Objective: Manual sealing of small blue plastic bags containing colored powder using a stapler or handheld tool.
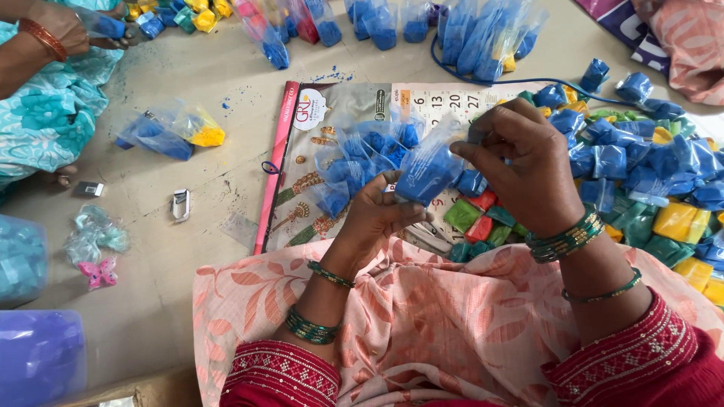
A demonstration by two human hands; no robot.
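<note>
Blue powder packet (426, 172), pinched between left hand (377, 215), right hand (520, 162), seemingly

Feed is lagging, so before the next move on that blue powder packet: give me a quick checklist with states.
1. Blue powder packet held by both hands: ok.
2. Left hand supports the packet from below: ok.
3. Right hand pinches the packet's top: ok.
4. Packet sealed: cannot tell.
5. Calendar sheet lies under the work: ok.
6. Floor free of spilled powder: not ok, blue specks.
</note>
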